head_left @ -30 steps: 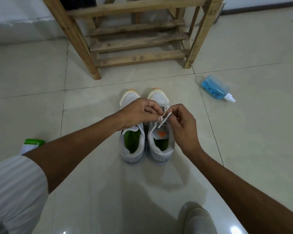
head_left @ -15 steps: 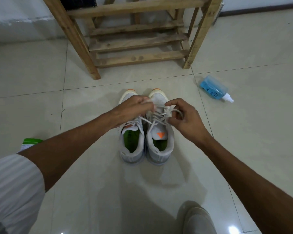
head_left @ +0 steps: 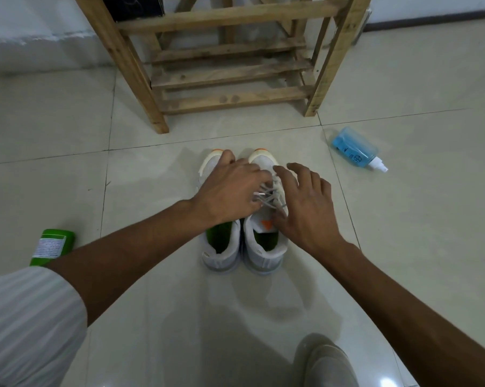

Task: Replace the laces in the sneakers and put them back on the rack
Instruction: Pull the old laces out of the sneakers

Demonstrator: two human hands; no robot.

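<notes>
Both hands are loose and hold nothing. The left hand [head_left: 230,191] lies flat on top of the left sneaker [head_left: 221,255], and its fingers reach across to the laces [head_left: 273,196] of the right sneaker [head_left: 263,255]. One fingertip sits up by the orange toe. The right hand [head_left: 305,208] is spread wide over the right side of the right sneaker, with its thumb down near the orange mark on the tongue. The laces are threaded in criss-cross rows and show in the gap between the two hands. A pink lace tip pokes out just beside the left hand.

The two sneakers stand side by side on the tiled floor [head_left: 152,303], touching, with their toes pointing away from the person. They are white with green insides. The left hand hides the front of the left sneaker, so its laces cannot be seen.

From the sneakers, the wooden rack [head_left: 230,99] stands at 12 o'clock. A dark box [head_left: 132,4] sits high up on it. A blue spray bottle [head_left: 353,148] lies on its side at 2 o'clock. A green can [head_left: 53,247] lies at 9 o'clock, partly behind the left arm. A striped white sleeve [head_left: 26,325] is at 8 o'clock. At 5 o'clock is a grey shape [head_left: 325,361] near the bottom edge; I cannot tell what it is.
</notes>
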